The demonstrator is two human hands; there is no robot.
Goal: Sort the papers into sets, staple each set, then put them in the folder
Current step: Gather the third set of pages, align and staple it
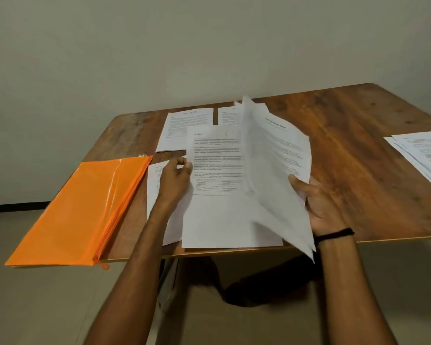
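My left hand (176, 179) pinches the left edge of a printed sheet (217, 170) that shows text and a small table. My right hand (319, 207) holds a sheaf of papers (276, 155) from beneath, with its pages fanned and tilted up to the right. An orange zip folder (85, 210) lies at the table's left, hanging over the front edge. Two printed sheets (184, 125) lie flat at the back, and another sheet (154, 185) lies under my left wrist.
A wooden table (358, 170) stands against a plain wall. A further pile of papers (423, 155) lies at the right edge of view. A small white object (142, 155) peeks out behind the folder's far corner. The table's front edge runs just below my hands.
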